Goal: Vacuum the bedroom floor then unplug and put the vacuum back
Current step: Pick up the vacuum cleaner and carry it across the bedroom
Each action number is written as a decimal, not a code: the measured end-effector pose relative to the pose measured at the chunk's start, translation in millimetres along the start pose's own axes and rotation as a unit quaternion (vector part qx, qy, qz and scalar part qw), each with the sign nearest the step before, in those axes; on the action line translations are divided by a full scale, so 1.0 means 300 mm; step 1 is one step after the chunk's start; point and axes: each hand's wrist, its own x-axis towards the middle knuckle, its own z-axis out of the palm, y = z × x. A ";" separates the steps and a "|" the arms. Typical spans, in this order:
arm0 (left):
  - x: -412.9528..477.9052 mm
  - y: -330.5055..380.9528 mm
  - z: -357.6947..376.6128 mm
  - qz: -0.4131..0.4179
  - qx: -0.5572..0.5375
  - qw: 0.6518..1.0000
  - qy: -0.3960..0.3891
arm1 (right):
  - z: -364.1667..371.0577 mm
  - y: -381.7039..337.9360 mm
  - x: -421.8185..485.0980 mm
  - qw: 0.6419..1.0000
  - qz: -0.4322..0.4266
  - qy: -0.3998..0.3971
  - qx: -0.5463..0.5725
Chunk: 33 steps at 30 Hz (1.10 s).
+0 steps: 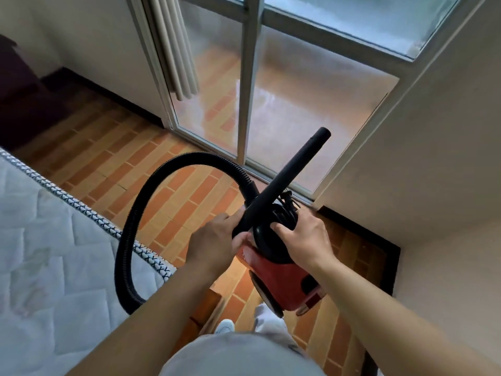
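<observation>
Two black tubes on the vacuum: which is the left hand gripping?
The smooth rigid tube, gripped at its lower end by the left hand. The ribbed hose arcs leftward, no hand on it; the right hand holds the vacuum.

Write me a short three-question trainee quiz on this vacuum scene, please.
1. True or false: the right hand is off the red vacuum.
2. The left hand grips: A) the black wand, B) a broom, C) a power plug.
3. Fill in: in this view the black hose crosses the edge of the ____.
Key: 1 false; 2 A; 3 mattress.
</observation>
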 end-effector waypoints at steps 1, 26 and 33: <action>0.034 0.011 0.003 -0.010 0.005 1.000 0.003 | -0.006 -0.001 0.048 1.000 -0.008 -0.008 -0.005; 0.629 -0.318 -0.157 -0.239 -0.074 0.960 0.124 | 0.221 -0.582 0.969 0.943 -0.242 -0.167 -0.155; 0.802 -0.576 -0.343 -0.268 -0.072 0.949 0.146 | 0.403 -0.891 1.140 0.931 -0.260 -0.182 -0.182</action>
